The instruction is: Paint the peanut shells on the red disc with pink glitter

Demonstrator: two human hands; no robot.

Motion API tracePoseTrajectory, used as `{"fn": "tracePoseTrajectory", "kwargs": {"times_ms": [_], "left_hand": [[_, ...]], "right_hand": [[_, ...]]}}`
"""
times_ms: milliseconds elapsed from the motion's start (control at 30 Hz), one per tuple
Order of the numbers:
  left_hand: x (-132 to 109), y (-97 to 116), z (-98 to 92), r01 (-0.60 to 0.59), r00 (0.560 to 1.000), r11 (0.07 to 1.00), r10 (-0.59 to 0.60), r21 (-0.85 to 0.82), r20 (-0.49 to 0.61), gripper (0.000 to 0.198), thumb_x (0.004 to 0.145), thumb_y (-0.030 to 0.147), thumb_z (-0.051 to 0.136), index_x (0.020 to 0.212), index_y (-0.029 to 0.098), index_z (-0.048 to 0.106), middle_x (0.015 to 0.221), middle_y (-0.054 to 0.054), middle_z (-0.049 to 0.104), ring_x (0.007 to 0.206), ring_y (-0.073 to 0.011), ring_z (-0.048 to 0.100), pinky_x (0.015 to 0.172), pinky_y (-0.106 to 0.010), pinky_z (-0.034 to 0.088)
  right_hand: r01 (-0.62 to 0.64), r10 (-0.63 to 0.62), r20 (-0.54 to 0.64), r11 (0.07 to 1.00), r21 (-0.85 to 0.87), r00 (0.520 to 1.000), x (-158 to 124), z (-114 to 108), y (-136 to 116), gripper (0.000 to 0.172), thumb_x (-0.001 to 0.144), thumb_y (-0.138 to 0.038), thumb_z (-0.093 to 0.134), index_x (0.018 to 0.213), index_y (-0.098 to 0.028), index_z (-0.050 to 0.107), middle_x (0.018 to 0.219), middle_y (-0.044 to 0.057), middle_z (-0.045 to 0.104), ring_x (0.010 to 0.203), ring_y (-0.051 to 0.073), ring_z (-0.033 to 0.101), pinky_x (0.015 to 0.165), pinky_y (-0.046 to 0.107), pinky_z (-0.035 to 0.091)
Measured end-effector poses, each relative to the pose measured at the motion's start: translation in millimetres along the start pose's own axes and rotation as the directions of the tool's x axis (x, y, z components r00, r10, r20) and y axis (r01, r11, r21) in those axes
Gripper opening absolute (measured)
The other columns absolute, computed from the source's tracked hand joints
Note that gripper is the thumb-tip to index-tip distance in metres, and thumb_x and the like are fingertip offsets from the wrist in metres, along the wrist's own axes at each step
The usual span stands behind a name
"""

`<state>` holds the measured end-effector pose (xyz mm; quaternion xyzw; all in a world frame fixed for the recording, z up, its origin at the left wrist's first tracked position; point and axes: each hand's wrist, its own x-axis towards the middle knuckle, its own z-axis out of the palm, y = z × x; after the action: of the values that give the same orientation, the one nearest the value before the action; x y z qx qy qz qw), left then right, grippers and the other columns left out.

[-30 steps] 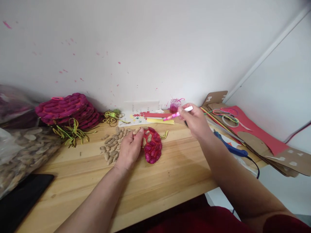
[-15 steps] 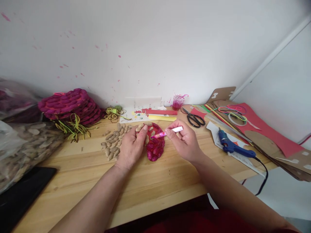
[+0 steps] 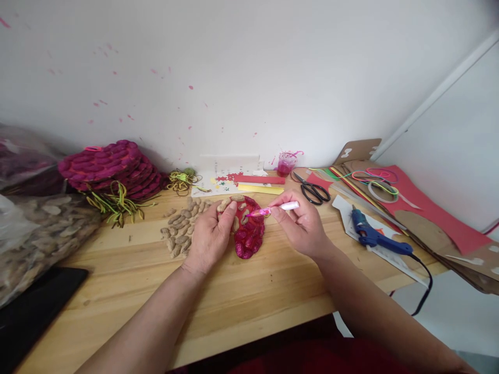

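My left hand grips the left edge of a red oval piece covered with peanuts, its thumb lying on top. Peanuts on its lower and right parts are painted shiny magenta; those at the upper left are bare tan. Between the thumb and fingers of my right hand is a paintbrush with a white handle and a pink-stained front end. Its tip is over the bare peanuts at the middle of the piece. Loose peanuts lie on the table just left of my left hand.
At left are a bag of peanuts and a stack of magenta peanut-covered pieces. Behind my hands stands a cup of magenta paint. Black-handled scissors, a blue glue gun with its cord, and red paper lie at right.
My right hand has shifted slightly to the right with the paintbrush, and the brush tip has moved a little up and right over the peanuts. The left hand holds the piece in place.
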<state>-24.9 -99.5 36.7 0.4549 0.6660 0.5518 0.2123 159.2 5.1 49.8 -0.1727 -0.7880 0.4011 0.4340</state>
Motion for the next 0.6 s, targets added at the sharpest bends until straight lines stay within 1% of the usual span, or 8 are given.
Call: {"fn": "tracePoseTrajectory", "kwargs": {"times_ms": [100, 167, 267, 333, 400, 500, 600], "left_hand": [[-0.2, 1.8, 0.4, -0.002, 1.0, 1.0, 0.002, 0.002, -0.019, 0.037, 0.099, 0.051, 0.053, 0.095, 0.019, 0.072, 0.075, 0.0, 0.062, 0.072, -0.0187, 0.054, 0.07, -0.032, 0.042], [0.1, 2.1, 0.6, 0.002, 0.999, 1.0, -0.002, 0.004, -0.032, 0.036, 0.099, 0.049, 0.053, 0.095, 0.019, 0.073, 0.074, 0.0, 0.062, 0.072, -0.0189, 0.054, 0.07, -0.032, 0.042], [0.9, 0.3, 0.7, 0.01, 1.0, 1.0, -0.011, -0.011, -0.027, 0.037, 0.099, 0.05, 0.053, 0.093, 0.019, 0.072, 0.073, 0.0, 0.062, 0.07, -0.0191, 0.054, 0.069, -0.032, 0.042], [1.3, -1.2, 0.5, 0.011, 1.0, 1.0, -0.012, -0.027, -0.015, 0.037, 0.099, 0.051, 0.053, 0.096, 0.02, 0.073, 0.076, 0.0, 0.064, 0.072, -0.0193, 0.056, 0.07, -0.032, 0.042], [1.3, -1.8, 0.4, 0.012, 1.0, 0.999, -0.013, -0.032, -0.007, 0.038, 0.1, 0.052, 0.053, 0.099, 0.02, 0.073, 0.08, -0.001, 0.067, 0.074, -0.0194, 0.057, 0.072, -0.032, 0.043], [0.9, -1.3, 0.4, 0.014, 1.0, 1.0, -0.015, -0.019, -0.012, 0.039, 0.099, 0.052, 0.053, 0.1, 0.019, 0.073, 0.08, -0.001, 0.067, 0.074, -0.0193, 0.057, 0.071, -0.032, 0.042], [0.9, -1.4, 0.6, 0.017, 1.0, 1.0, -0.017, -0.013, -0.017, 0.039, 0.099, 0.052, 0.053, 0.097, 0.019, 0.073, 0.079, -0.001, 0.066, 0.074, -0.0195, 0.056, 0.071, -0.032, 0.042]], "right_hand": [[0.02, -0.019, 0.026, 1.0, -0.012, 0.999, -0.5, -1.3, -1.7, 0.005, 0.099, -0.026, 0.064, 0.103, -0.023, 0.066, 0.092, 0.001, 0.068, 0.082, 0.014, 0.063, 0.075, 0.029, 0.047], [0.021, -0.02, 0.042, 0.999, -0.024, 0.999, -0.9, -1.9, -3.6, 0.006, 0.098, -0.025, 0.065, 0.103, -0.023, 0.066, 0.093, 0.001, 0.069, 0.081, 0.014, 0.062, 0.074, 0.028, 0.047], [-0.006, 0.009, 0.072, 0.999, -0.039, 0.997, -0.9, -2.9, -6.1, 0.004, 0.098, -0.025, 0.065, 0.1, -0.023, 0.067, 0.088, 0.0, 0.067, 0.075, 0.012, 0.059, 0.068, 0.026, 0.044], [-0.046, 0.048, 0.084, 0.999, -0.023, 0.995, -0.4, -3.1, -6.7, 0.005, 0.099, -0.027, 0.064, 0.098, -0.023, 0.066, 0.082, -0.001, 0.064, 0.068, 0.01, 0.054, 0.061, 0.025, 0.041], [-0.081, 0.081, 0.071, 0.997, 0.002, 0.994, 0.4, -2.4, -6.5, 0.009, 0.098, -0.03, 0.066, 0.094, -0.022, 0.065, 0.077, -0.003, 0.062, 0.062, 0.01, 0.05, 0.056, 0.025, 0.037], [-0.114, 0.113, 0.027, 0.994, 0.004, 0.993, 1.4, 0.1, -6.0, 0.017, 0.094, -0.034, 0.071, 0.086, -0.021, 0.063, 0.071, -0.003, 0.059, 0.058, 0.009, 0.045, 0.053, 0.025, 0.034], [-0.147, 0.147, 0.01, 0.989, -0.011, 0.989, 1.4, 2.5, -7.2, 0.015, 0.093, -0.033, 0.071, 0.087, -0.021, 0.063, 0.072, -0.003, 0.06, 0.057, 0.01, 0.044, 0.053, 0.026, 0.033]]}}
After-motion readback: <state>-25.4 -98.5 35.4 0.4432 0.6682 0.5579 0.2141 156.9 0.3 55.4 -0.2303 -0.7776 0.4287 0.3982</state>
